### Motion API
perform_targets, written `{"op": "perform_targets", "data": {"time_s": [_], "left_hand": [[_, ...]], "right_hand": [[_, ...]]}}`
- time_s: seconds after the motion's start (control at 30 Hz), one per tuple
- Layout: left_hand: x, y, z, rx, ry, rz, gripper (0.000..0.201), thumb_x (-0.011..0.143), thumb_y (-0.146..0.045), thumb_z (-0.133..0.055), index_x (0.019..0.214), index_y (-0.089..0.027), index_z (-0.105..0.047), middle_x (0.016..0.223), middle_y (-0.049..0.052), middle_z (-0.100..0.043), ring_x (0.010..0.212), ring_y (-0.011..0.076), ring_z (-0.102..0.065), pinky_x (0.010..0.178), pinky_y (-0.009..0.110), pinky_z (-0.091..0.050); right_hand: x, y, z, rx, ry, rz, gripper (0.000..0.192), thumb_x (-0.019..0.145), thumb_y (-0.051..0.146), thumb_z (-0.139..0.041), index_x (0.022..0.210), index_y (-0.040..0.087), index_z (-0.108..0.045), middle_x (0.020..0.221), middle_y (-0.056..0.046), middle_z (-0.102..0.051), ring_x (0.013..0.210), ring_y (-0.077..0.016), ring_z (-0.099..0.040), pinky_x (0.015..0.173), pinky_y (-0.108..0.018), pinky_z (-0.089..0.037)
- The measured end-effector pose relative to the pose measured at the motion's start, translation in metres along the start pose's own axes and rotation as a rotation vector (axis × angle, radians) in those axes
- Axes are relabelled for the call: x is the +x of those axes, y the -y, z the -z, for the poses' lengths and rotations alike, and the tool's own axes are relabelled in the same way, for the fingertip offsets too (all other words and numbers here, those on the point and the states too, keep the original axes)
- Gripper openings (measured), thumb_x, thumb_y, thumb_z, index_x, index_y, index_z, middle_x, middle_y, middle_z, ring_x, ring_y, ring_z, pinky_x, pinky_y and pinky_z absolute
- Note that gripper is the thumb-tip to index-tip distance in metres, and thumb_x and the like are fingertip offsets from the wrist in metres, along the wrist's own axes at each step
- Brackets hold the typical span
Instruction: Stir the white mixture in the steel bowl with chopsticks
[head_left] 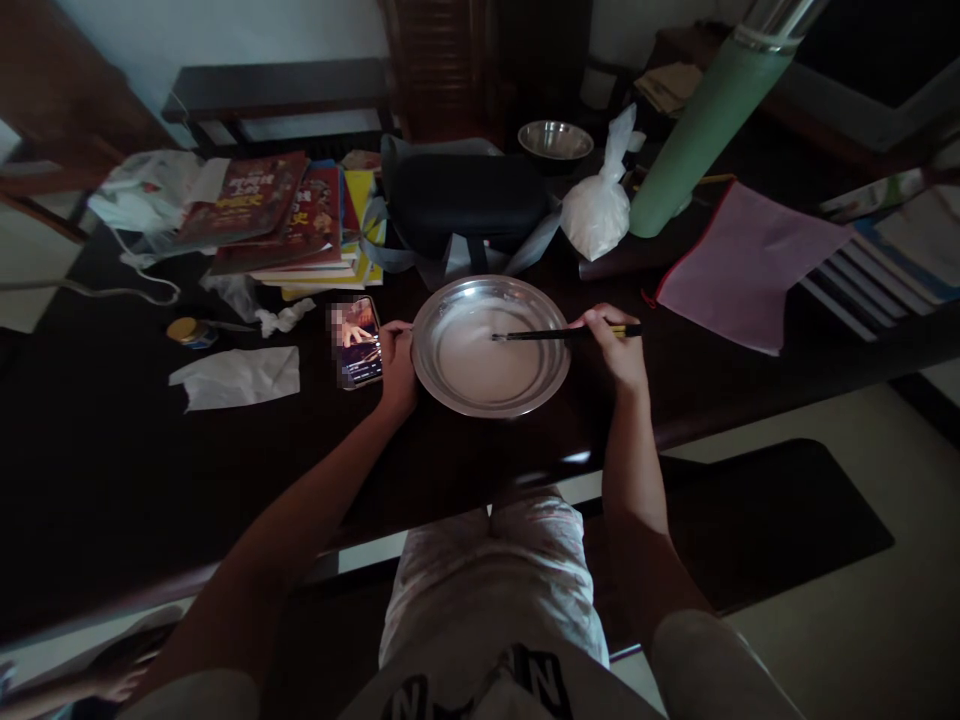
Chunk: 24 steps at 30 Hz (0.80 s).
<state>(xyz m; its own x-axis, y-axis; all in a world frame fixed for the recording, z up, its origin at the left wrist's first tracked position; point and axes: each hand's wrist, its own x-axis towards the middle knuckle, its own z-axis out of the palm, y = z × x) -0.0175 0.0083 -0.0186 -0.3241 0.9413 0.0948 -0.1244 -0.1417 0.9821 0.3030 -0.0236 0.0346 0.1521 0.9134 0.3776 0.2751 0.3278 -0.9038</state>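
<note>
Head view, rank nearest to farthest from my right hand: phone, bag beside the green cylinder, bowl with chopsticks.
1. Bowl: just left of your right hand.
2. Bag: beyond that hand.
3. Phone: past the bowl, by your left hand.

Near the front edge of the tabletop [465, 470], the left hand [400, 362] holds a metal bowl [491, 409] of whitish liquid [476, 370]; the right hand [618, 345] dips chopsticks [532, 335].

Home room, I judge: metal basin [491, 408] on my dark table [480, 465], books [277, 215] at eleven o'clock, slatted wooden chair [442, 65] at twelve.
</note>
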Motion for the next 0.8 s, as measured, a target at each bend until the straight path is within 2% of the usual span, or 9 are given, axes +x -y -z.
{"op": "perform_targets", "data": {"time_s": [0.07,0.23,0.4,0.57,0.63,0.73,0.8], "left_hand": [[-0.0003,-0.0009,-0.0003,0.015,-0.011,0.02,0.016,0.094,-0.035,-0.071,0.089,-0.026,-0.058,0.078,-0.003,-0.051,0.069,0.0159,-0.049,0.066,0.027,-0.045],[-0.0012,-0.0063,-0.0027,0.047,-0.044,0.026,0.011,0.094,-0.024,-0.068,0.087,-0.026,-0.059,0.084,-0.001,-0.054,0.077,0.0169,-0.052,0.074,0.028,-0.047],[-0.0014,-0.0082,-0.0041,0.063,-0.057,0.029,0.01,0.094,-0.023,-0.066,0.087,-0.026,-0.059,0.087,-0.001,-0.055,0.08,0.0176,-0.051,0.075,0.028,-0.047],[-0.001,-0.007,-0.0022,0.064,-0.032,0.011,0.011,0.094,-0.027,-0.069,0.088,-0.026,-0.06,0.088,0.0,-0.055,0.079,0.0171,-0.051,0.074,0.027,-0.047],[-0.0011,-0.0065,-0.0019,0.054,-0.034,0.015,0.011,0.094,-0.027,-0.068,0.088,-0.026,-0.06,0.088,0.0,-0.055,0.08,0.0173,-0.052,0.077,0.028,-0.048],[-0.0013,-0.0058,-0.0022,0.052,-0.048,0.02,0.01,0.093,-0.028,-0.069,0.087,-0.026,-0.061,0.088,0.0,-0.056,0.08,0.018,-0.051,0.074,0.028,-0.047],[-0.0013,-0.0054,-0.0022,0.055,-0.049,0.021,0.011,0.092,-0.03,-0.07,0.087,-0.027,-0.061,0.088,0.0,-0.056,0.079,0.0182,-0.051,0.073,0.028,-0.047]], "right_hand": [[-0.0007,0.0001,0.0011,0.018,-0.025,-0.018,0.047,0.091,0.067,-0.07,0.069,0.026,-0.074,0.069,0.0,-0.074,0.07,-0.0182,-0.071,0.074,-0.034,-0.057],[0.0001,-0.0009,-0.0007,0.005,0.134,-0.018,0.05,0.087,0.073,-0.071,0.07,0.027,-0.075,0.072,0.0,-0.076,0.073,-0.019,-0.072,0.073,-0.035,-0.056],[-0.0006,0.0004,0.0009,0.013,-0.037,-0.035,0.051,0.089,0.073,-0.068,0.069,0.026,-0.072,0.068,0.0,-0.074,0.07,-0.0186,-0.071,0.072,-0.035,-0.057],[-0.0002,0.0005,-0.0017,0.021,0.127,-0.025,0.049,0.086,0.073,-0.072,0.071,0.026,-0.076,0.071,0.0,-0.076,0.072,-0.0185,-0.072,0.073,-0.034,-0.056],[0.0004,-0.0003,-0.0015,0.01,0.1,-0.014,0.048,0.086,0.072,-0.072,0.072,0.027,-0.077,0.074,0.0,-0.077,0.074,-0.0188,-0.072,0.074,-0.035,-0.056],[-0.0001,-0.0001,0.0011,0.003,-0.025,-0.03,0.049,0.088,0.071,-0.07,0.069,0.027,-0.075,0.072,0.0,-0.076,0.073,-0.0191,-0.072,0.075,-0.036,-0.058],[-0.0005,0.0009,0.0019,0.014,-0.004,-0.043,0.05,0.087,0.072,-0.07,0.068,0.027,-0.074,0.069,0.0,-0.075,0.071,-0.0192,-0.072,0.075,-0.036,-0.058]]}}
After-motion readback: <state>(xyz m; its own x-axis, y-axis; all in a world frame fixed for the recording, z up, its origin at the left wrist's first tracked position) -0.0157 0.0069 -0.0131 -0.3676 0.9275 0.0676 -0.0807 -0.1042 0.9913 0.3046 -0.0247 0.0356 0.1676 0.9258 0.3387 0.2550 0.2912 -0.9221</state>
